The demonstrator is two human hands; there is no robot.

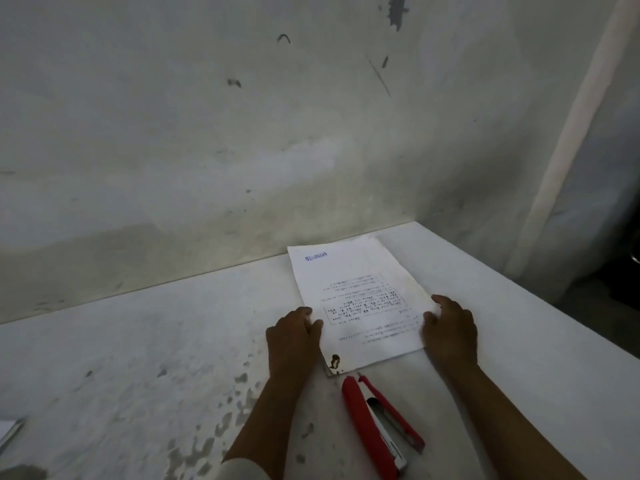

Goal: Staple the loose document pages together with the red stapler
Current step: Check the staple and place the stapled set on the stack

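Note:
A stack of white printed pages [360,299] lies flat on the white table [138,341], text upside down to me, with a brown stain at its near left corner. My left hand [292,337] presses against the stack's left edge, fingers curled. On the opposite edge, my right hand [450,327] grips the paper between thumb and fingers. The red stapler [377,424] lies on the table just in front of the pages, between my forearms, hinged wide open with its metal staple channel showing. Neither hand touches it.
A stained grey wall [242,133] rises right behind the table's far edge. The table's right edge runs diagonally past my right arm. A pale object [8,429] peeks in at the far left edge. Worn dark patches mark the tabletop left of my arm.

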